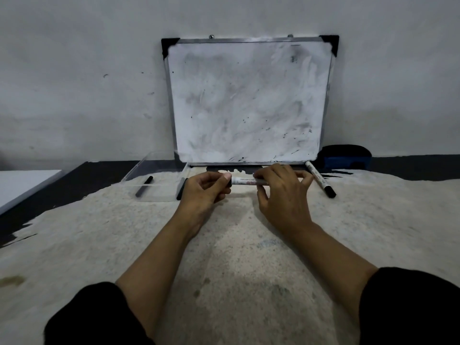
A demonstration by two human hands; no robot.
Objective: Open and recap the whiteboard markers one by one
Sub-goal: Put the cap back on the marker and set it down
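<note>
Sleeves: black, pushed up on both forearms at the near edge of the view.
Surface: a pale speckled cloth (224, 257) covers most of the dark table (82, 178), worn and stained in places.
Left hand (202, 192): curled closed around the left end of the held marker (245, 181), thumb tip pressed against it; that end is hidden inside the grip, so I cannot tell whether the cap is on or off.
Right hand (283, 195): fingers closed over the right part of the same marker's white barrel, back of the hand facing up.
Held marker: lies level between the two hands, just above the cloth, in front of the board's lower edge.
Second marker (320, 179): lies on the cloth just right of the right hand, black cap toward the near side, white barrel pointing at the board.
Clear tray (139, 170): left of the left hand, holding one dark marker (144, 186); another dark marker (181, 188) lies along its right edge.
Whiteboard (249, 103): smudged, leaning upright against the wall.
Eraser (344, 158): dark with a blue base, right of the board's lower corner.
</note>
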